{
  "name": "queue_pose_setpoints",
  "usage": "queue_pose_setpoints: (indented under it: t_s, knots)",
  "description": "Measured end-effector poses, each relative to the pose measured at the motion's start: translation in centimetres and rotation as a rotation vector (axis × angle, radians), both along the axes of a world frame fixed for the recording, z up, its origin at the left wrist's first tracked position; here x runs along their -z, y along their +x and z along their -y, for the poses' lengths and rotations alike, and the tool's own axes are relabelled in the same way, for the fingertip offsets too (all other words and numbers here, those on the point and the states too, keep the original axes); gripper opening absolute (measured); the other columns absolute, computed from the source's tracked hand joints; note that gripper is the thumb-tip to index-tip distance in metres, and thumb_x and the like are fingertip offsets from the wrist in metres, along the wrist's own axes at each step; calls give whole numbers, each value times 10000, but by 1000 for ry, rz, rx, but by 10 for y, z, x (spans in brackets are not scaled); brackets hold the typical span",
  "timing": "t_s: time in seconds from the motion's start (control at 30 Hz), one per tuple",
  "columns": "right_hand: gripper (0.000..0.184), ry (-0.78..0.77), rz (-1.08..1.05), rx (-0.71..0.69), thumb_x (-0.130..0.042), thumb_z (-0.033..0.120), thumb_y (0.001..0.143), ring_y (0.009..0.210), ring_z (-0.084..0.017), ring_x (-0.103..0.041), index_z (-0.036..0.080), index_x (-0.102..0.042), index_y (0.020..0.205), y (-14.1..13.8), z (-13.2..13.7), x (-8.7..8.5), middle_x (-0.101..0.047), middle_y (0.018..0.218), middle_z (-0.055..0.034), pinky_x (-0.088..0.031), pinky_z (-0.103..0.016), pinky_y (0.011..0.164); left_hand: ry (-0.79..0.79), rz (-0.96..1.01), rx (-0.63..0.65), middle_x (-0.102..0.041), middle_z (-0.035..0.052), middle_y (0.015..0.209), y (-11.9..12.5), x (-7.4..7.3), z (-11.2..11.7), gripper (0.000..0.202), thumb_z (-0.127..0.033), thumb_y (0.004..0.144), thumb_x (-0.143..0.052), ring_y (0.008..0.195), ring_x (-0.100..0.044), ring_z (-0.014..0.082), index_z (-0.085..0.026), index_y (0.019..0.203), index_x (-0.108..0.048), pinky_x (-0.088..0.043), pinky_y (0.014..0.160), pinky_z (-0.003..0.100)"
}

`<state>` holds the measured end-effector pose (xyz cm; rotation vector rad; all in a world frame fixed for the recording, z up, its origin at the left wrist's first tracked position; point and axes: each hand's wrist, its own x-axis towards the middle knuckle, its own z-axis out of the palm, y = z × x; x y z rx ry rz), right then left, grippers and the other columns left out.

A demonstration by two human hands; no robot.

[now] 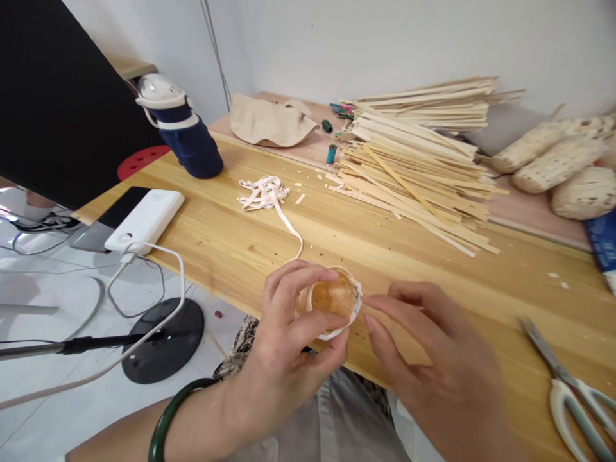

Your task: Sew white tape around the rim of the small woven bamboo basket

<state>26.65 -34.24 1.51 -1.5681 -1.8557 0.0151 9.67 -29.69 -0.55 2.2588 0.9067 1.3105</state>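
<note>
My left hand (289, 346) is wrapped round a small clear amber cup (332, 298) with a white strip wound round its rim, held over the near edge of the wooden table (231, 244). My right hand (433, 359) pinches the strip at the cup's right side, fingers together. A long white strip (291, 228) trails from the cup back to a loose tangle of strips (264, 191). A green bangle (168, 414) sits on my left wrist.
A heap of flat bamboo slats (418, 160) lies at the back right, woven baskets (558, 163) beyond it. Scissors (572, 391) lie near right. A white power bank (144, 219) with cable, a dark blue bottle (185, 131), a beige cloth (269, 119) and small spools (331, 153) are at left and back.
</note>
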Motion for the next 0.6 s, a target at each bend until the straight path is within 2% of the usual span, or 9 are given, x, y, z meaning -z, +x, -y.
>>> queue_pose_setpoints:
  t_s: [0.07, 0.13, 0.27, 0.37, 0.47, 0.6]
  knots:
    - [88, 1, 72, -46, -627, 186, 909, 774, -177, -538, 223, -695, 952, 7, -3, -8, -583, 869, -52, -457, -312, 669, 23, -42, 30, -545, 71, 1242, -2, 0, 0, 220, -17, 799, -707, 1242, -489, 249, -200, 911, -660, -449, 1076, 490]
    - [109, -101, 72, -134, -610, 155, 908, 786, -190, -509, 206, -694, 863, 11, -7, -15, -553, 833, -51, -442, -332, 674, 51, -96, 69, -542, 72, 1254, -3, 0, 1, 209, -28, 806, -707, 1269, -470, 251, -195, 922, -659, -444, 1086, 471]
    - [178, -400, -111, -257, -573, 95, 884, 825, -177, -535, 198, -667, 773, 14, -11, -22, -561, 829, -29, -451, -324, 699, 79, -132, 161, -539, 85, 1269, -5, -1, 2, 195, -35, 813, -699, 1297, -459, 252, -179, 937, -658, -436, 1105, 452]
    - [136, -562, -289, -238, -592, 126, 860, 807, -151, -551, 210, -655, 774, 13, -13, -23, -576, 845, -8, -444, -305, 705, 32, -106, 212, -534, 92, 1278, -6, -3, 1, 193, -30, 815, -692, 1291, -464, 251, -179, 936, -666, -436, 1105, 468]
    - [155, -572, -455, -142, -573, 196, 862, 718, -136, -519, 204, -594, 708, 8, -16, -19, -544, 780, 5, -411, -298, 662, -35, -50, 228, -525, 91, 1286, -7, -4, -2, 236, 8, 800, -684, 1284, -469, 251, -189, 930, -677, -447, 1095, 494]
    - [152, -514, -710, -84, -582, 282, 858, 761, -139, -519, 204, -595, 728, -1, -22, -11, -532, 803, 4, -421, -294, 705, -85, 47, 222, -508, 97, 1310, -9, -4, -9, 288, 26, 792, -681, 1296, -468, 263, -207, 960, -698, -461, 1086, 529]
